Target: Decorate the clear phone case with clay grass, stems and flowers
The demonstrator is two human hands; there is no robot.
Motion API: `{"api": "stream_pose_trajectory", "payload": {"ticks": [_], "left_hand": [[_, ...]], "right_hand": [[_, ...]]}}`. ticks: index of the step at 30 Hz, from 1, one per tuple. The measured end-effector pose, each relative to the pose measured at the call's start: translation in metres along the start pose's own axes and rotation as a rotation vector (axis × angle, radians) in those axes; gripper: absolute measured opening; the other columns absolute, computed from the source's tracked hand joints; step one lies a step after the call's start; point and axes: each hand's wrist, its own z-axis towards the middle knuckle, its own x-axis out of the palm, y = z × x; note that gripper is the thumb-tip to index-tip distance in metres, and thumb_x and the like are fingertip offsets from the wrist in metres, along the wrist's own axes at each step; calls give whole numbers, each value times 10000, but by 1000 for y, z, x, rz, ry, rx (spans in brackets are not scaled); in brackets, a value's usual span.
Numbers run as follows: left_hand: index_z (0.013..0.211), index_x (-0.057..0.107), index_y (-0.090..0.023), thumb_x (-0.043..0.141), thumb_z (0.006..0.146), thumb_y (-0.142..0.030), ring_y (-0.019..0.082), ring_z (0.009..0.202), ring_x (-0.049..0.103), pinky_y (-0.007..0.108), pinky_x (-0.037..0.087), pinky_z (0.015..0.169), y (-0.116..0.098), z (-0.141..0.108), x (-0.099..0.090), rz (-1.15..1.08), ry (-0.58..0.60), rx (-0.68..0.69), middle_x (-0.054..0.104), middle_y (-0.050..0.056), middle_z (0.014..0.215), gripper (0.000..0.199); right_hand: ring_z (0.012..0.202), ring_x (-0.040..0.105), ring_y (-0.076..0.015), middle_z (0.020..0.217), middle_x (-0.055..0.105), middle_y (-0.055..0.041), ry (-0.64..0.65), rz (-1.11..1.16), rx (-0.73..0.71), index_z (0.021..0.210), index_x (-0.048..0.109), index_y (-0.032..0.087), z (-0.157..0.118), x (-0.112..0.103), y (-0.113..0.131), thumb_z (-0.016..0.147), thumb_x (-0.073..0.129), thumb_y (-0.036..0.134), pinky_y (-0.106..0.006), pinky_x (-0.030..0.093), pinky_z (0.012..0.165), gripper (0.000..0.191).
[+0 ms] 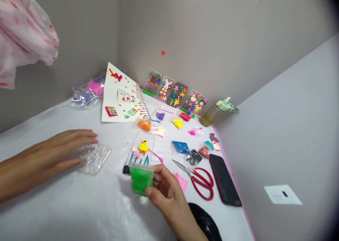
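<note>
My right hand [169, 195] pinches a small clear bag of green clay [141, 181] between thumb and fingers, raised above the near part of the table. Behind the bag lies a clear phone case [152, 142] decorated with a yellow clay duck [143, 147], a pink flower and teal stems; the bag hides its lower end. At left, my left hand [71, 145] stretches out, thumb apart from the fingers, beside a clear embossed plastic mold [96, 158]. The hand covers the mold's left part; whether it touches it I cannot tell.
Red-handled scissors [202, 182] and a black phone [225, 181] lie at right. Several clay bags, including blue [180, 147] and orange [144, 125], lie mid-table. Decorated cases [165, 87] and a sketchbook [120, 110] stand at the wall, near a bottle [215, 112]. Pink cloth [26, 32] hangs upper left.
</note>
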Motion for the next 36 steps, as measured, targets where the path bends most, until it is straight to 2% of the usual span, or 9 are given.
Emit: {"api": "stream_pose_trajectory", "payload": {"ticks": [1,6,9,13,17,23,27,32,36], "left_hand": [[1336,807,-380,756,1064,-523,208,1309,748,269,546,1202,-13,8,1,63,77,-18,810,-99,1389,311],[1138,791,-329,648,1152,-402,213,1024,737,290,602,937,-98,23,35,-104,17,145,800,-22,1070,161],[1206,759,-353,600,1188,-385,217,1028,714,309,560,923,-122,24,58,-156,21,168,788,-13,1083,164],[1312,693,-379,615,1185,-429,215,1088,701,301,524,984,-121,24,70,-196,-2,137,781,-28,1156,157],[1095,718,-340,594,1190,-457,219,1060,692,298,530,954,-119,24,65,-225,37,48,759,-20,1074,195],[920,659,-277,559,1186,-471,167,777,669,234,528,735,-123,16,61,-312,228,-87,716,-42,862,345],[899,662,-267,635,1145,-410,134,711,657,203,517,702,-120,10,68,-426,338,-22,709,-65,829,286],[1004,696,-281,775,1019,-442,164,810,728,217,553,756,-117,9,69,-485,366,-142,768,-65,916,180],[1047,695,-293,724,1018,-362,174,842,765,229,568,808,-121,9,64,-468,478,-258,782,-68,906,80]], "right_hand": [[926,655,-182,1016,744,-6,-5,-11,-4,1068,690,248,0,1,-2,818,1020,404,-291,476,859,442],[1002,707,-213,1082,772,-33,-58,-206,-72,1069,710,243,-3,3,-7,908,898,388,-326,535,919,287],[1045,746,-233,1088,801,-45,-74,-307,-167,1088,735,242,-6,4,-8,947,819,326,-357,574,988,184],[1060,762,-245,1100,818,-53,-110,-359,-212,1110,755,250,-8,4,-9,961,782,273,-371,594,1001,153],[1088,745,-257,1122,805,-59,-89,-384,-177,1124,760,254,-11,4,-9,957,778,296,-385,575,1018,173],[1102,681,-278,1135,762,-81,36,-401,-174,1205,805,249,-18,2,1,1019,808,577,-395,526,1002,377],[944,673,-230,975,731,-65,79,-433,-231,988,871,244,-17,5,1,1085,744,597,-355,511,863,388],[685,639,-167,826,694,-25,76,-228,-9,989,868,229,-13,6,-10,1017,811,645,-301,498,657,421],[880,681,-215,933,751,-49,132,-332,-2,952,902,254,-14,5,-6,1011,831,616,-344,519,833,373]]}}
